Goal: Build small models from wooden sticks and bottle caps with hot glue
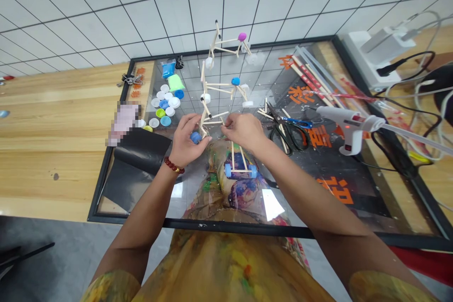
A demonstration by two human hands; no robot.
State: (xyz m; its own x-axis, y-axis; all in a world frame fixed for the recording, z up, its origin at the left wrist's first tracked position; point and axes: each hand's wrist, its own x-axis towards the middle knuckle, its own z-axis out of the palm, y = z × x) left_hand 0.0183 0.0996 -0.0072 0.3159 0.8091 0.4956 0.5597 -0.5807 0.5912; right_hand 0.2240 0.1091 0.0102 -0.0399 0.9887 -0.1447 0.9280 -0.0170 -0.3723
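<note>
Head view, left hand (187,140): fingers curled, gripping a wooden-stick frame (214,122) beside its blue cap wheel (196,138).
Head view, right hand (245,130): thumb and forefinger pinched on a stick end; whether joined to the frame, cannot tell.
Stick frame: between both hands, over the glass top (141,198).
Blue packet (169,70): far left, beside the green packet (176,82); contents unclear.

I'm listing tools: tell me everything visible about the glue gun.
The glue gun looks like white plastic, with an orange light lit and a dark patch on its handle. Its nozzle points left; a translucent stick juts from the rear; a black cord trails from the handle. It sits right of the right hand, untouched by it.
</note>
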